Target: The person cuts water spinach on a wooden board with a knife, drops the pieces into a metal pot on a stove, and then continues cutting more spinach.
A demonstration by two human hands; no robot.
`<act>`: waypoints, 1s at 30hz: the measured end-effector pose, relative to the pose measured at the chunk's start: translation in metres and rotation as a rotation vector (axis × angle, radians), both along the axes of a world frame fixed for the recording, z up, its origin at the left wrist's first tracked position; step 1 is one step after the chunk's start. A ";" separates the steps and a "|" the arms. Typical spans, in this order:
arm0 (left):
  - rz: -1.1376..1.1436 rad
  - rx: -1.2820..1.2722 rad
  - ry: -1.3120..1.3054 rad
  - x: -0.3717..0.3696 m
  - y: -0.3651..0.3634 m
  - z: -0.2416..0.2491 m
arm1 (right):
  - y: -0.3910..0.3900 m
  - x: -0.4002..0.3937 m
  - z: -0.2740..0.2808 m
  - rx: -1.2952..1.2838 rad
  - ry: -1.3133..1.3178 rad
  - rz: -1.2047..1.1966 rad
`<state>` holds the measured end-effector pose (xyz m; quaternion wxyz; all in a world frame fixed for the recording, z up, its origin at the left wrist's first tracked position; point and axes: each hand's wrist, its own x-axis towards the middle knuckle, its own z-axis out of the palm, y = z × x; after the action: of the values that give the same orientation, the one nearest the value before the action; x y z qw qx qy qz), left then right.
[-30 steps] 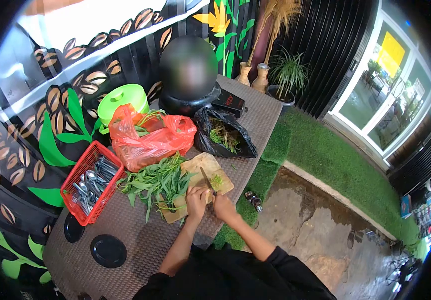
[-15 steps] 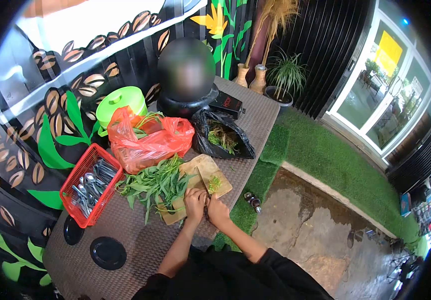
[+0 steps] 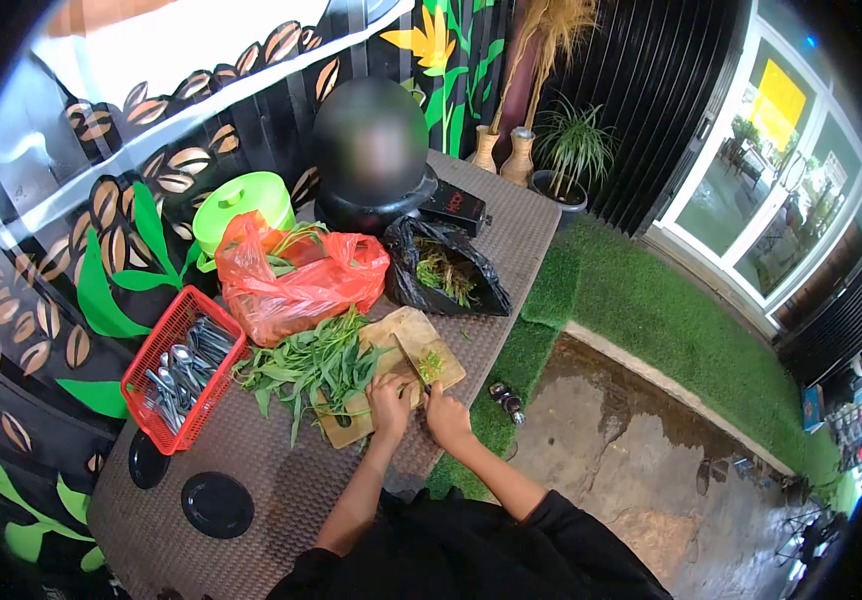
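Observation:
A wooden cutting board (image 3: 354, 432) lies at the table's near edge under a heap of long leafy greens (image 3: 316, 368). My left hand (image 3: 388, 402) is closed on the greens' stems, pressing them to the board with bent fingers. Just to its right, my right hand (image 3: 448, 419) grips a knife (image 3: 408, 354) by the handle, which is mostly hidden in the fist. The blade points away from me across the board. Beside the blade sits a small pile of chopped green pieces (image 3: 432, 366).
Behind the board are a red plastic bag (image 3: 296, 290) and a black plastic bag (image 3: 406, 275) of plant scraps. A red basket (image 3: 189, 430) of cutlery stands left, near black plates (image 3: 218, 505). A green lidded pot (image 3: 241, 205) is farther back.
My right hand has moved slightly forward and right, and the knife has shifted with it. My left hand stays at nearly the same spot on the greens.

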<state>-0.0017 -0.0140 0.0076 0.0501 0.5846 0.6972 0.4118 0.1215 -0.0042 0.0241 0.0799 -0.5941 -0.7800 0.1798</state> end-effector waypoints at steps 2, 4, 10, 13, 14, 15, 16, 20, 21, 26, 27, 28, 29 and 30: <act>-0.030 0.000 -0.031 0.002 0.001 0.004 | 0.006 0.004 -0.002 0.013 0.000 0.025; -0.024 0.011 0.007 0.003 0.002 0.000 | 0.006 0.007 0.003 0.006 0.013 0.028; -0.052 -0.009 0.069 0.003 0.002 0.004 | 0.010 -0.012 -0.004 -0.060 0.082 -0.026; -0.045 -0.002 0.113 0.006 0.001 0.001 | 0.027 -0.017 0.003 -0.079 0.121 -0.018; -0.019 0.015 0.170 0.006 0.001 -0.001 | 0.031 -0.015 0.006 -0.086 0.132 -0.015; -0.019 0.015 0.172 0.006 0.001 0.000 | 0.032 -0.011 0.009 -0.092 0.141 -0.013; -0.019 -0.001 0.156 0.007 0.001 0.000 | 0.028 -0.003 0.011 -0.105 0.152 0.012; -0.008 -0.037 0.146 0.010 0.001 0.004 | 0.000 -0.008 0.017 -0.198 0.093 -0.085; -0.009 -0.038 0.144 0.009 0.000 0.004 | 0.002 -0.011 0.012 -0.199 0.091 -0.087; -0.038 -0.001 0.152 0.006 0.001 -0.002 | 0.023 -0.008 0.011 -0.140 0.178 -0.024; -0.039 0.000 0.153 0.006 -0.001 0.001 | 0.024 -0.005 0.014 -0.164 0.153 -0.007; -0.067 0.022 0.114 0.005 -0.002 0.002 | 0.020 -0.002 0.015 -0.182 0.151 -0.012; -0.093 0.044 0.076 0.005 -0.004 0.004 | 0.012 -0.003 0.016 -0.182 0.151 -0.010; -0.092 0.045 0.075 0.003 -0.004 0.002 | 0.003 -0.006 0.015 -0.187 0.136 -0.047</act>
<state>0.0013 -0.0181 0.0094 0.0293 0.6320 0.6617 0.4024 0.1156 -0.0008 0.0396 0.0813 -0.6035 -0.7384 0.2898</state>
